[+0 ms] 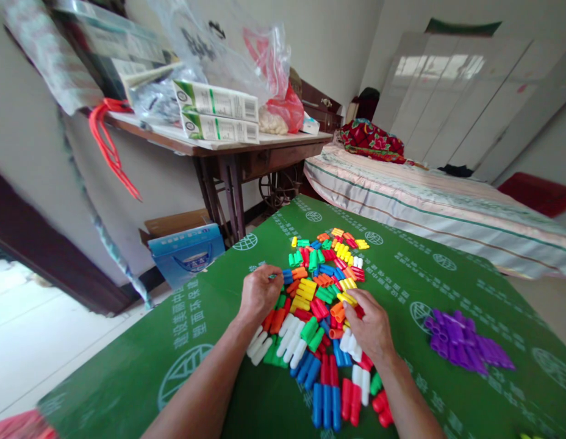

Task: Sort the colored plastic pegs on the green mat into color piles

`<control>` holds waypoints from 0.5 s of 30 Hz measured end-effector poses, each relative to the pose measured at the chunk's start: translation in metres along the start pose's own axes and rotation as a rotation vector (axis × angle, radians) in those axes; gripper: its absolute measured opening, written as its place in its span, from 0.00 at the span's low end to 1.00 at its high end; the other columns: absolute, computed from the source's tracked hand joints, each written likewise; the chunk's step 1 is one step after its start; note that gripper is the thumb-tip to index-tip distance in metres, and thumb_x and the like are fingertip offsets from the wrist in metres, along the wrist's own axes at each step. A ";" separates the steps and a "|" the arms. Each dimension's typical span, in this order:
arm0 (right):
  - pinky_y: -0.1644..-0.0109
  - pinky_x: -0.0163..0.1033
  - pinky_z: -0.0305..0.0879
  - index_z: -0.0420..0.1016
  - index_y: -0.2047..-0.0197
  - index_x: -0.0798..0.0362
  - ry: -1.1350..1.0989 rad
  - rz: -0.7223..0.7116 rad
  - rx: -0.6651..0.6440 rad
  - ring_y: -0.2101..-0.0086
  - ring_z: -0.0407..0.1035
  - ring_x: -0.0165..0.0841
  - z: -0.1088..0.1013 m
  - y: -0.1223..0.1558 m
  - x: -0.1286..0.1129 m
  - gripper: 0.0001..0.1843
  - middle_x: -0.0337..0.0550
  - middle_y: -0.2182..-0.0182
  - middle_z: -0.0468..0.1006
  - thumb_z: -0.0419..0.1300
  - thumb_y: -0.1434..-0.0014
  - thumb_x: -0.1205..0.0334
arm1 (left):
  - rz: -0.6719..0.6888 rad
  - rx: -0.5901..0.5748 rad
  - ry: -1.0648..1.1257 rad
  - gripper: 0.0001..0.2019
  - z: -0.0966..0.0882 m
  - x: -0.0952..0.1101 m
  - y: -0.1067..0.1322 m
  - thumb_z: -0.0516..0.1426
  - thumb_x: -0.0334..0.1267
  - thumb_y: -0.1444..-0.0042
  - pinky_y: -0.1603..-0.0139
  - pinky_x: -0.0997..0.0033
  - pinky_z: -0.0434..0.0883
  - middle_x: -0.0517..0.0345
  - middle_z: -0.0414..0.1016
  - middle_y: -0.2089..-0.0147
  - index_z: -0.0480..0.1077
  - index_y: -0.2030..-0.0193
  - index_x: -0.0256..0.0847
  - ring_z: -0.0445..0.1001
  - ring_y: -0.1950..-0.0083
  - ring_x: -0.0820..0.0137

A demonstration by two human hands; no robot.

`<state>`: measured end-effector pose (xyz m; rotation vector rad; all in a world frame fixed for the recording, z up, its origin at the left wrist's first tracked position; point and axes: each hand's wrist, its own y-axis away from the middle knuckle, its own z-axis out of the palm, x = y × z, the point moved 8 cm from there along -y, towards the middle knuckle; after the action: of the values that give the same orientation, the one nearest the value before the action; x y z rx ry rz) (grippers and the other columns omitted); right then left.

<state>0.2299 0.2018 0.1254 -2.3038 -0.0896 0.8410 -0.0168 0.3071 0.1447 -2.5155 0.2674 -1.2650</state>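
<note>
A spread of short plastic tubes that look like pen caps, in several colours, lies between my hands, many side by side in small rows. My left hand (pixel 261 290) is at the pile's left edge, fingers curled together beside some blue tubes (pixel 287 276); what is pinched there, if anything, is hidden. On the right, my right hand (pixel 371 320) has thumb and forefinger closed at yellow tubes (pixel 346 298). Orange tubes (pixel 338 311) lie just below those fingertips. White tubes (pixel 290 335) and blue-and-red tubes (pixel 326 402) lie nearer to me.
A green printed board (pixel 237 366) bears the pile. Purple tubes (pixel 468 341) form a separate heap at right. Beyond stand a sewing-machine table (pixel 265 149) with cartons (pixel 219 113) and plastic bags, a blue box (pixel 186 253) on the floor, and a bed (pixel 424 195).
</note>
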 end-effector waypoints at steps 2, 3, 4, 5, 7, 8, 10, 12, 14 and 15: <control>0.52 0.42 0.72 0.76 0.57 0.53 0.001 -0.005 0.007 0.59 0.74 0.37 -0.001 0.000 -0.001 0.13 0.49 0.60 0.79 0.54 0.41 0.62 | -0.002 0.004 -0.002 0.10 0.000 0.000 0.000 0.53 0.40 0.52 0.63 0.73 0.71 0.59 0.77 0.69 0.75 0.72 0.42 0.74 0.69 0.70; 0.52 0.42 0.72 0.76 0.57 0.53 0.001 -0.009 0.009 0.59 0.74 0.37 -0.001 0.000 -0.002 0.13 0.49 0.60 0.79 0.54 0.41 0.62 | -0.003 0.006 -0.002 0.10 -0.001 0.000 0.000 0.53 0.39 0.52 0.64 0.73 0.71 0.59 0.77 0.70 0.75 0.72 0.42 0.74 0.70 0.70; 0.52 0.42 0.72 0.76 0.56 0.53 0.000 -0.013 0.009 0.59 0.74 0.37 -0.001 -0.001 -0.002 0.13 0.49 0.60 0.79 0.54 0.41 0.62 | -0.003 0.007 -0.003 0.10 -0.001 0.000 0.000 0.53 0.39 0.52 0.64 0.73 0.71 0.59 0.78 0.70 0.75 0.72 0.42 0.74 0.70 0.70; 0.52 0.42 0.72 0.76 0.56 0.53 -0.002 -0.016 0.008 0.59 0.74 0.37 -0.001 -0.001 -0.003 0.13 0.49 0.60 0.79 0.54 0.41 0.62 | -0.003 0.008 -0.004 0.10 -0.001 0.001 0.000 0.53 0.39 0.52 0.64 0.73 0.71 0.59 0.78 0.70 0.75 0.72 0.42 0.74 0.70 0.70; 0.52 0.41 0.72 0.76 0.56 0.53 -0.003 -0.018 0.014 0.59 0.75 0.36 -0.002 -0.001 -0.003 0.13 0.49 0.60 0.79 0.53 0.41 0.63 | -0.003 0.009 -0.004 0.09 -0.001 0.001 0.000 0.53 0.40 0.52 0.63 0.73 0.71 0.60 0.78 0.70 0.75 0.72 0.42 0.74 0.70 0.70; 0.52 0.41 0.72 0.77 0.56 0.53 -0.003 -0.018 0.017 0.59 0.75 0.36 -0.002 -0.001 -0.003 0.13 0.49 0.60 0.79 0.53 0.41 0.63 | -0.002 0.010 -0.004 0.09 -0.001 0.002 0.000 0.53 0.40 0.52 0.63 0.73 0.71 0.60 0.78 0.70 0.75 0.72 0.43 0.74 0.70 0.70; 0.52 0.41 0.72 0.77 0.57 0.53 -0.001 -0.014 0.018 0.60 0.75 0.37 -0.002 -0.001 -0.003 0.13 0.49 0.60 0.79 0.54 0.42 0.63 | -0.002 0.008 -0.002 0.10 -0.002 0.003 -0.001 0.53 0.40 0.52 0.64 0.74 0.71 0.60 0.78 0.70 0.75 0.72 0.43 0.74 0.70 0.70; 0.52 0.42 0.72 0.77 0.57 0.53 -0.001 -0.007 0.012 0.59 0.74 0.37 -0.002 -0.001 -0.002 0.13 0.49 0.60 0.79 0.54 0.42 0.62 | -0.003 0.007 -0.001 0.10 -0.002 0.003 -0.001 0.52 0.40 0.53 0.64 0.74 0.71 0.60 0.78 0.70 0.75 0.72 0.43 0.74 0.70 0.71; 0.52 0.42 0.72 0.77 0.56 0.53 -0.002 0.000 0.005 0.59 0.74 0.37 -0.001 -0.001 -0.001 0.13 0.49 0.60 0.79 0.54 0.41 0.63 | -0.005 0.006 -0.002 0.10 -0.002 0.003 -0.001 0.52 0.40 0.53 0.65 0.74 0.71 0.60 0.78 0.70 0.75 0.72 0.42 0.74 0.70 0.70; 0.52 0.42 0.72 0.76 0.56 0.53 -0.002 0.001 0.003 0.59 0.74 0.36 -0.001 -0.001 -0.001 0.13 0.49 0.59 0.79 0.54 0.41 0.63 | -0.005 0.005 -0.002 0.10 -0.001 0.003 -0.001 0.52 0.40 0.53 0.64 0.73 0.71 0.60 0.78 0.70 0.75 0.72 0.42 0.74 0.70 0.70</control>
<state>0.2300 0.2019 0.1266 -2.3003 -0.0886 0.8436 -0.0160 0.3066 0.1483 -2.5145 0.2572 -1.2639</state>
